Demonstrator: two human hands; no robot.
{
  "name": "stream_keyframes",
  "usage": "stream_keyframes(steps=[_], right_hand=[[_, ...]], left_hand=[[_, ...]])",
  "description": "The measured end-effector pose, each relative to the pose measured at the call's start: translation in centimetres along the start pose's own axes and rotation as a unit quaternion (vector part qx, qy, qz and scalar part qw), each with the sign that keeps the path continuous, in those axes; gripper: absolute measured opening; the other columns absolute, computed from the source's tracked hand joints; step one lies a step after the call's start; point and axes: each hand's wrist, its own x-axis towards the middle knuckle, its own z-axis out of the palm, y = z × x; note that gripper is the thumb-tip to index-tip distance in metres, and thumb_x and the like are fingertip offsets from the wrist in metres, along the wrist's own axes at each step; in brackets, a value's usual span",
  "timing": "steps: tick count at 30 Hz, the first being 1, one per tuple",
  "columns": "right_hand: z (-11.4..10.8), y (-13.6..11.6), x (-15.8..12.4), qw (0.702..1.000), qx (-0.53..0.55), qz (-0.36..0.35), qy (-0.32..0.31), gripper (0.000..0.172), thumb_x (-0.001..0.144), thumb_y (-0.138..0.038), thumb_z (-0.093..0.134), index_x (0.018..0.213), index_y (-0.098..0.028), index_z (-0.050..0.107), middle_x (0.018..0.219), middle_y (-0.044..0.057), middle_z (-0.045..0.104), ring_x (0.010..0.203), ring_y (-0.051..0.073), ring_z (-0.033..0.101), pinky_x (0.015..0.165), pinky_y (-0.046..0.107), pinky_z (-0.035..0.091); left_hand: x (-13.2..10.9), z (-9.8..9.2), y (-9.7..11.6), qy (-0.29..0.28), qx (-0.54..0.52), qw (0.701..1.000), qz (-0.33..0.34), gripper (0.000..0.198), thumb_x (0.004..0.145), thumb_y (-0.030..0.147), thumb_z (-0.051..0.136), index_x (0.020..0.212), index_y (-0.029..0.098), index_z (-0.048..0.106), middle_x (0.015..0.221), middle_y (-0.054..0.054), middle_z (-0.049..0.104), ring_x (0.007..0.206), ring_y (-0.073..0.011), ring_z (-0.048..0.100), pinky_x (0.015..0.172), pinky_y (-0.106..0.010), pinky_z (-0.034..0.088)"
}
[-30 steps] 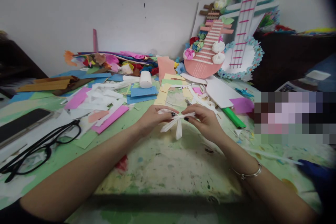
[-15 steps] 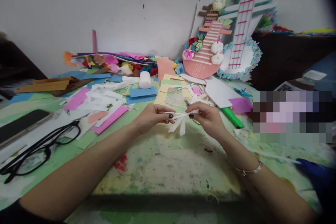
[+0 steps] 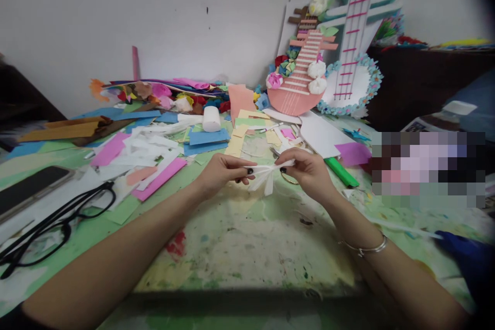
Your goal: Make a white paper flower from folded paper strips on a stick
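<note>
A small white bow (image 3: 266, 174), seemingly of paper or ribbon, is stretched between my two hands above the middle of the table. My left hand (image 3: 222, 174) pinches its left loop between thumb and fingers. The right loop is pinched in my right hand (image 3: 307, 170). Two tails hang from the bow's gathered centre. Scissors, partly covered by my right hand, lie behind it, with a yellowish handle (image 3: 289, 179) showing below the fingers.
Black glasses (image 3: 62, 227) and a phone (image 3: 33, 191) lie at the left. White paper scraps (image 3: 149, 147), a white cylinder (image 3: 211, 119) and blue paper (image 3: 209, 136) spread behind my hands. Paper instruments, one pink (image 3: 296, 98) and one white with blue flowers (image 3: 328, 93), lean on the wall.
Both hands keep their pinch on the white bow, and its tails have shifted slightly. The whole view has moved a little, so the background sits slightly further left.
</note>
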Motion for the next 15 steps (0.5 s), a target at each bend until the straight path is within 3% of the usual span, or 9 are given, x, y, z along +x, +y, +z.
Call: stream_keyframes(steps=[7,15], right_hand=[[0.03,-0.12,0.11,0.989,0.072,0.132,0.007,0.015,0.064,-0.020,0.069,0.078,-0.017,0.069,0.069,0.001,0.061,0.056,0.010,0.046,0.050,0.026,0.030],[0.02,0.04,0.04,0.980,0.136,0.144,0.009,0.015,0.063,-0.020,0.072,0.078,-0.019,0.068,0.069,0.000,0.058,0.060,0.011,0.046,0.053,0.027,0.030]], left_hand=[[0.19,-0.50,-0.81,-0.025,-0.020,0.997,0.076,0.023,0.070,0.013,0.067,0.090,0.018,0.078,0.069,-0.004,0.074,0.062,-0.0097,0.065,0.065,-0.021,0.050],[-0.03,-0.03,-0.33,-0.025,-0.069,0.994,0.084,0.020,0.065,0.010,0.068,0.078,0.020,0.078,0.068,-0.004,0.074,0.060,-0.0098,0.064,0.063,-0.021,0.051]])
